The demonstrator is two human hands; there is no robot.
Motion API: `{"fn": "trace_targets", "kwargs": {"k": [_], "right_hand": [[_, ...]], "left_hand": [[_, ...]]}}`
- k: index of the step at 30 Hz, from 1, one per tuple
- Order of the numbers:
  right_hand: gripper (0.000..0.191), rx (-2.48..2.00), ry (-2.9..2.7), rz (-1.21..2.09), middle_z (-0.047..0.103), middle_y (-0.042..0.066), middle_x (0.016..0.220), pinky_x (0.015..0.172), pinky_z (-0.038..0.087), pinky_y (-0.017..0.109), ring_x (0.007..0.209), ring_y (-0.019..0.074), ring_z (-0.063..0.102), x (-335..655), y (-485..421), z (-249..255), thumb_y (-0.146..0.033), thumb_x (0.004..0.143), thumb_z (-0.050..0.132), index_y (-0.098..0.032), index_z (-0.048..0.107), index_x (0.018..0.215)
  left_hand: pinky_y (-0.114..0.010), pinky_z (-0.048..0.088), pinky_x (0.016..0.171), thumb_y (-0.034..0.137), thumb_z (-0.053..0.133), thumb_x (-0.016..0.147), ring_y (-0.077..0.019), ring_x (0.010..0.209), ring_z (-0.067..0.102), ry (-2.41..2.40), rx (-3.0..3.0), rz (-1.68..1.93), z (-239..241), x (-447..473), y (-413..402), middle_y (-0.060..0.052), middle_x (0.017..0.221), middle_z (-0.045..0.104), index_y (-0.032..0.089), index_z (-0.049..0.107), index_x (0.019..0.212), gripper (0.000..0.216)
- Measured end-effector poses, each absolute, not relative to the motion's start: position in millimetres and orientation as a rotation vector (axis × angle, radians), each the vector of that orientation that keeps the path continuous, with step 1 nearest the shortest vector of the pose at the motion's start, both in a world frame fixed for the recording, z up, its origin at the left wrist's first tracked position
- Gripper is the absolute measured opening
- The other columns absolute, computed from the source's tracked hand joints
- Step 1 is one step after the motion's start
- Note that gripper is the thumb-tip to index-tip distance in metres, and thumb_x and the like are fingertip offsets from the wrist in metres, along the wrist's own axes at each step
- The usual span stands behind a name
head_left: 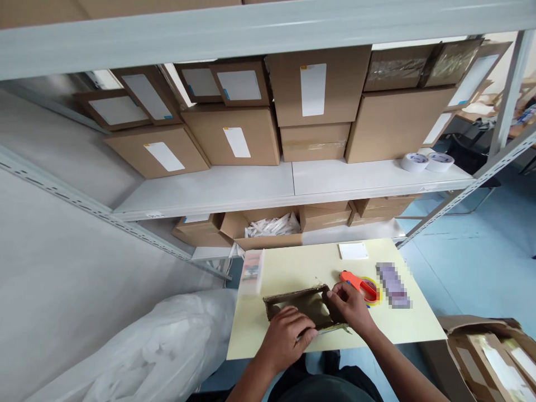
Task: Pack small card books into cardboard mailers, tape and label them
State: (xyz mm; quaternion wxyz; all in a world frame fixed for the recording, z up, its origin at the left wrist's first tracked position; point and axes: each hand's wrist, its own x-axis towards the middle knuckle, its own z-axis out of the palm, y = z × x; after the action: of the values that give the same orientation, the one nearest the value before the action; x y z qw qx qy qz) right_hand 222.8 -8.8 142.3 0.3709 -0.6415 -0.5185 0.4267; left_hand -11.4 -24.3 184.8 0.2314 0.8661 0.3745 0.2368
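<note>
A small open cardboard box (312, 306) with ragged, torn edges sits near the front edge of the pale yellow table (293, 265). My left hand (288, 334) is wrapped over its near wall, fingers curled to the inside and thumb along the outside. At the right end, my right hand (348, 303) pinches the box's edge between thumb and fingers. Just beyond that hand lies an orange tape dispenser (352, 280) with a yellow-rimmed roll. What is on the box floor is partly hidden by my left hand.
A clear plastic container (252, 272), a white card (353, 250) and a blurred purple item (393, 285) lie on the table. Behind it stands a metal shelf (218, 190) of cartons with tape rolls (415, 162). A white plastic bag (167, 346) bulges left; an open carton (444, 357) stands right.
</note>
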Motion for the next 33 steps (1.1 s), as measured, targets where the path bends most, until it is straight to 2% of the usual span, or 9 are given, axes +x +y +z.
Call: {"fn": "trace_targets", "kwargs": {"k": [7,11,17,21,23,25,28,31,33], "right_hand": [[0.025,-1.782,-1.492,1.114,0.068,0.0,0.068,0.061,0.042,0.028,0.063,0.0172,0.061,214.4,2.7,145.0,-0.044,0.081,0.062,-0.022,0.061,0.068],[0.018,-1.684,-1.543,1.144,0.074,0.003,0.078,0.069,0.048,0.031,0.072,0.0203,0.068,212.0,3.7,144.1,-0.034,0.081,0.057,-0.022,0.07,0.078],[0.029,-1.578,-1.401,1.168,0.076,0.004,0.081,0.066,0.054,0.033,0.07,0.0219,0.069,224.7,-6.8,130.9,-0.038,0.084,0.055,-0.021,0.074,0.098],[0.03,-1.581,-1.482,1.064,0.077,0.006,0.093,0.08,0.056,0.038,0.082,0.024,0.071,230.7,-11.1,121.2,-0.03,0.078,0.061,-0.021,0.076,0.103],[0.031,-1.551,-1.504,1.081,0.077,0.009,0.104,0.084,0.057,0.04,0.089,0.0256,0.071,232.3,-12.7,119.9,-0.031,0.079,0.063,-0.021,0.076,0.106],[0.034,-1.492,-1.476,1.142,0.075,0.011,0.114,0.089,0.057,0.043,0.099,0.0278,0.071,235.2,-15.6,120.6,-0.041,0.084,0.063,-0.022,0.075,0.11],[0.046,-1.363,-1.442,1.254,0.073,0.013,0.123,0.099,0.054,0.047,0.114,0.0304,0.067,241.9,-24.9,121.0,-0.058,0.092,0.053,-0.025,0.074,0.116],[0.054,-1.314,-1.566,1.25,0.071,0.014,0.127,0.105,0.051,0.049,0.121,0.0327,0.064,244.9,-39.2,115.2,-0.063,0.085,0.064,-0.025,0.071,0.123],[0.046,-1.389,-1.641,1.156,0.073,0.014,0.119,0.101,0.054,0.048,0.115,0.0324,0.067,242.0,-48.9,108.4,-0.058,0.082,0.07,-0.025,0.073,0.114]], "left_hand": [[-0.036,0.052,0.084,0.034,0.047,0.1,-0.0216,0.093,0.066,1.632,1.95,1.001,156.7,-37.6,-6.4,-0.005,0.093,0.073,0.024,0.07,0.094,0.026],[-0.037,0.054,0.092,0.037,0.049,0.097,-0.0224,0.109,0.066,1.533,1.887,0.902,141.3,-31.2,-0.6,-0.007,0.112,0.071,0.023,0.07,0.104,0.026],[-0.041,0.052,0.099,0.033,0.047,0.097,-0.0231,0.109,0.065,1.493,1.945,0.775,131.8,-25.7,2.9,-0.008,0.111,0.07,0.025,0.07,0.106,0.026],[-0.045,0.047,0.106,0.03,0.063,0.085,-0.028,0.121,0.057,1.75,1.972,0.879,113.8,-44.7,-2.3,-0.01,0.126,0.062,0.025,0.064,0.123,0.038],[-0.041,0.053,0.095,0.034,0.067,0.081,-0.0261,0.112,0.061,1.867,1.831,0.845,102.9,-53.1,-2.7,-0.01,0.132,0.057,0.025,0.053,0.138,0.059],[-0.035,0.055,0.083,0.035,0.062,0.082,-0.0196,0.091,0.065,1.877,1.701,0.784,92.8,-58.8,0.2,-0.009,0.133,0.058,0.026,0.047,0.144,0.064],[-0.031,0.054,0.078,0.029,0.053,0.084,-0.0137,0.069,0.062,1.799,1.599,0.724,80.8,-62.8,7.3,-0.006,0.118,0.067,0.022,0.058,0.129,0.046],[-0.031,0.052,0.076,0.031,0.048,0.086,-0.016,0.07,0.064,1.734,1.543,0.708,75.8,-61.6,9.6,-0.003,0.094,0.072,0.02,0.066,0.105,0.028],[-0.032,0.052,0.077,0.034,0.048,0.088,-0.018,0.075,0.066,1.711,1.541,0.738,77.5,-58.2,7.6,-0.002,0.089,0.072,0.021,0.065,0.098,0.024]]}}
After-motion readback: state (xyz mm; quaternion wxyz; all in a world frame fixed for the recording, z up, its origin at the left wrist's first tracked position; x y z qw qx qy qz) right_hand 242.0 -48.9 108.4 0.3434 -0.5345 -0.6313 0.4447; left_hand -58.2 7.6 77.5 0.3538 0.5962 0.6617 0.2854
